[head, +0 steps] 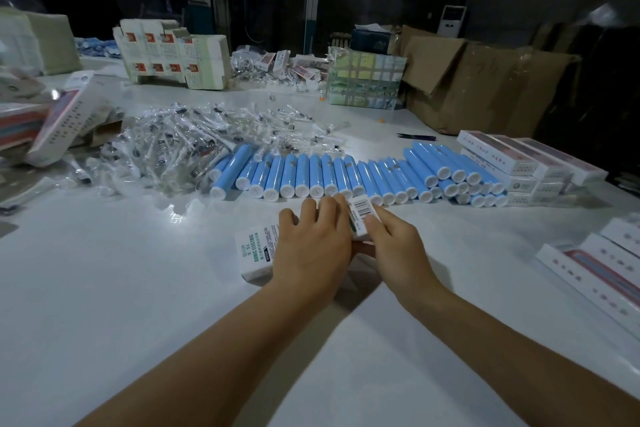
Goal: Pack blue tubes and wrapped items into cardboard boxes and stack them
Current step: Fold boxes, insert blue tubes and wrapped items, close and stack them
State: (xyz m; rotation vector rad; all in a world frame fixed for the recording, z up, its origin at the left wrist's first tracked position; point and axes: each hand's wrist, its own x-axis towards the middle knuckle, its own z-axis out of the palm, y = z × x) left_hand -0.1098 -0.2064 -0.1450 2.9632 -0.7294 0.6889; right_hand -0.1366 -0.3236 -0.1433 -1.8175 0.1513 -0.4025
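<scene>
Left hand: left hand (pixel 311 246) lies over the white box (pixel 258 253), fingers curled over its far side, holding it down on the bench (pixel 138 305).
Right hand: right hand (pixel 394 239) grips the same box's far end; thumb presses the end flap (pixel 360 215) that carries the barcode. Looks like closing the flap.
Box position: middle of the bench, near side of the tube row, just short of touching it.
Blue tubes: blue tubes (pixel 346 177) lie in a long row across the bench centre, white caps facing the near edge; a heaped lot at the row's right end.
Wrapped items: wrapped items (pixel 180 146) in clear film, a loose pile toward the far left, touching the row's left end.
Done so far: packed boxes (pixel 512 163) stacked at the right end of the row; more finished boxes (pixel 602 270) at the right edge.
Left to do: judging by the dozens of loose tubes and the big pile, most of the packing remains.
Unfolded stock: flat cartons (pixel 173 55) stand near the far edge.
Writing: box side reads "SONIC ELECTRIC" in green, "X S1" beside it; other print too small to read.
Brand: a logo mark shows, not legible.
</scene>
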